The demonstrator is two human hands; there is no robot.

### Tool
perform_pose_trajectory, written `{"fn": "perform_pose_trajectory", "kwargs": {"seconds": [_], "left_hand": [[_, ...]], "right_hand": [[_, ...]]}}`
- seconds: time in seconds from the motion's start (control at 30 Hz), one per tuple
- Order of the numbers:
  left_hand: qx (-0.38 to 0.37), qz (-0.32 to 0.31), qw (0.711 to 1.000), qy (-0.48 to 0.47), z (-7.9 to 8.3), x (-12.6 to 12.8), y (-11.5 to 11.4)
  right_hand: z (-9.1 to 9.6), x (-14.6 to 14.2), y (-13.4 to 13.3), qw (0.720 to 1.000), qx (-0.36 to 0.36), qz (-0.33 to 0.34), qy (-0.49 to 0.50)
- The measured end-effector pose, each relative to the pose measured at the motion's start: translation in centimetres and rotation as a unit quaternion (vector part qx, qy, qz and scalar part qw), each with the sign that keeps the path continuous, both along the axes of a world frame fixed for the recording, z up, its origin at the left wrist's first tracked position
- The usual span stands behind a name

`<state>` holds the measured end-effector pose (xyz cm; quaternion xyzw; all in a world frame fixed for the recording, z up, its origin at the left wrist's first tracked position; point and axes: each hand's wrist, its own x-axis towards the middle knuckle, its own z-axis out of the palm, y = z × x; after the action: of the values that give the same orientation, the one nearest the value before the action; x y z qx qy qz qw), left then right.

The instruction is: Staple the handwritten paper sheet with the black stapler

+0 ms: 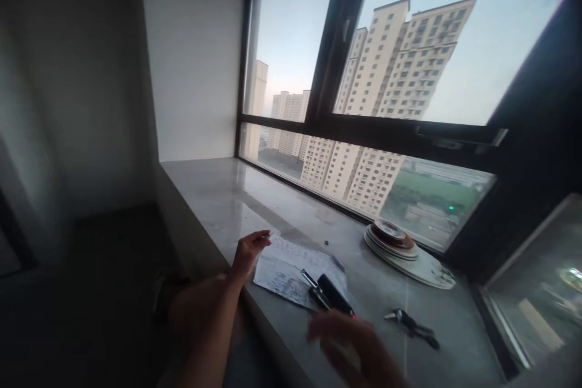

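Observation:
My left hand (248, 253) reaches over the stone windowsill (227, 200), its fingers pinched together at the far left corner of a crumpled printed paper (284, 267). Whether it grips the paper I cannot make out. My right hand (352, 342) is low in the picture and smeared by motion, close to a dark flat gadget (335, 294) and a pen-like stick (311, 282) that lie on the paper. I cannot tell whether it holds anything.
A stack of plates (400, 248) sits on the sill by the window glass. A bunch of keys (411, 326) lies to the right of the paper. Dark window frames (377, 130) rise behind; the room at left is dim.

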<state>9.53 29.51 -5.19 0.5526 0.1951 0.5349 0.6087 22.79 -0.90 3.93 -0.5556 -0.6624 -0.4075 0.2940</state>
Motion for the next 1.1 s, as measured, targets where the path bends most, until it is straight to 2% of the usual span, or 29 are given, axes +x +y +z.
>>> {"fn": "perform_pose_trajectory", "kwargs": {"seconds": [0.1, 0.17, 0.23, 0.37, 0.5, 0.63, 0.73, 0.9, 1.1], "left_hand": [[0.016, -0.001, 0.999, 0.032, 0.1, 0.3, -0.9], [0.027, -0.010, 0.998, 0.048, 0.3, 0.6, -1.6], [0.055, -0.017, 0.996, 0.075, 0.6, 1.0, -2.3], [0.145, -0.013, 0.979, 0.141, 1.1, 1.3, -3.9], [0.200, -0.018, 0.963, 0.180, 1.1, 1.0, -6.0], [0.223, -0.025, 0.955, 0.196, 1.3, 0.8, -7.7], [0.215, -0.019, 0.961, 0.176, 1.4, 0.7, -8.6], [0.180, 0.019, 0.974, 0.136, 1.9, 0.7, -9.8], [0.216, 0.033, 0.964, 0.155, 2.3, -0.3, -10.8]], "right_hand": [[-0.1, 3.5, 3.3, 0.983, -0.106, -0.083, 0.124], [-0.7, 5.1, 5.1, 0.947, -0.179, -0.141, 0.226], [-1.8, 5.8, 6.3, 0.919, -0.229, -0.165, 0.275], [-3.8, 5.9, 7.1, 0.884, -0.295, -0.147, 0.331], [-4.0, 5.5, 7.2, 0.863, -0.355, -0.099, 0.346], [-3.9, 5.1, 7.3, 0.853, -0.377, -0.127, 0.337], [-4.1, 4.8, 7.1, 0.858, -0.370, -0.133, 0.329], [-4.2, 3.6, 6.2, 0.880, -0.324, -0.116, 0.327], [-4.2, 1.3, 6.0, 0.882, -0.338, -0.089, 0.315]]}}
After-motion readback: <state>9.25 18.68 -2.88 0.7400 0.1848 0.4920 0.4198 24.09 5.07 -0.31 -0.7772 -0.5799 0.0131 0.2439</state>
